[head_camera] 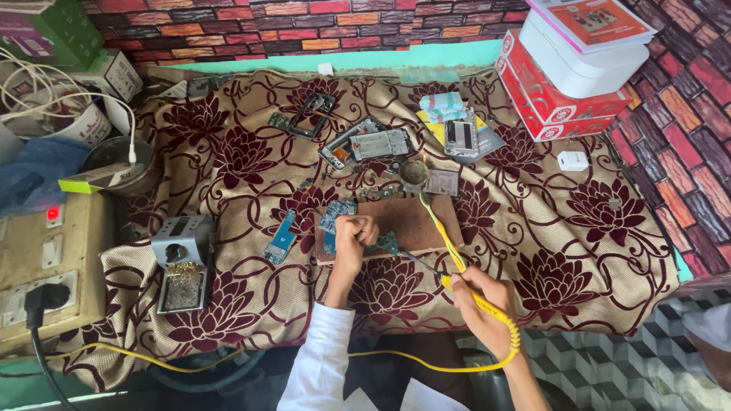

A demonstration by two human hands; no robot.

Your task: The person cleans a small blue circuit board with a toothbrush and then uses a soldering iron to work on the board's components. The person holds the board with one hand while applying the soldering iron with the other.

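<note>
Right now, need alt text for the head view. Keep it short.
Seen from above, a person's left hand pins a small circuit board to a brown mat, while the right hand holds a yellow soldering iron tipped toward it. Phone parts lie scattered on the floral cloth.

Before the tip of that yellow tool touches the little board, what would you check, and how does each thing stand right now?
1. Board held down: ok. The left hand presses on the blue circuit board.
2. Board on a firm base: ok. It lies on the brown work pad, not on the bare cloth.
3. Grip on the tool: ok. The right hand is wrapped around the yellow soldering iron.
4. Tip aimed at the board: ok. It points at the board's edge; contact cannot be told.
5. Cable free: cannot tell. The yellow cable crosses the pad close to the work.
6. Stand within reach: ok. The iron stand sits to the left.
</note>
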